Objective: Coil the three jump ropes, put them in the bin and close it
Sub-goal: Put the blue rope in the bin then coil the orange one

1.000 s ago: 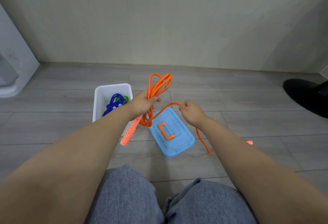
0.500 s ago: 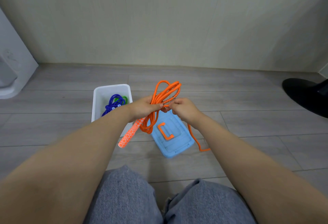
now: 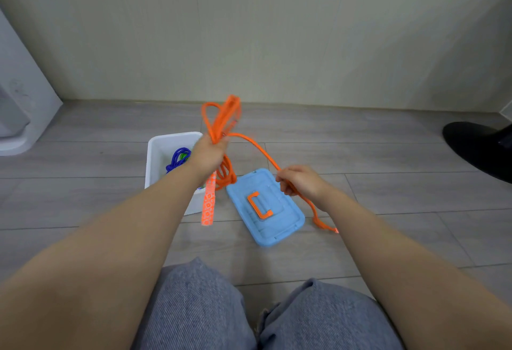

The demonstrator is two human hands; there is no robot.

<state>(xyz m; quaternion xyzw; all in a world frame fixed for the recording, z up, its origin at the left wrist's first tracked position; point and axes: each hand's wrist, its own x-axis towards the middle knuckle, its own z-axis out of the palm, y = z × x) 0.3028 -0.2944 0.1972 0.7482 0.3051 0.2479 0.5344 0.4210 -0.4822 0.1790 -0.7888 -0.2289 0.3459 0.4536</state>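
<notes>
My left hand [image 3: 208,155] grips a bundle of loops of the orange jump rope [image 3: 221,119], with loops sticking up above the fist and hanging below it. One patterned orange handle [image 3: 208,203] dangles beneath that hand. My right hand [image 3: 300,182] pinches the loose strand of the same rope, which runs taut from the left fist and trails down to the floor by my right forearm. The white bin [image 3: 155,155] stands open on the floor behind my left wrist, holding a blue rope [image 3: 177,159] and a bit of green rope. The blue lid [image 3: 288,219] with an orange handle lies flat beside it.
A wall runs across the far side of the grey plank floor [image 3: 388,161]. A white fixture [image 3: 25,117] stands at the far left and a black round base [image 3: 479,147] at the far right. My knees in grey trousers [image 3: 199,311] fill the bottom.
My right hand left the bundle and slid down and to the right along the loose strand. My left hand lifted the bundle a little higher.
</notes>
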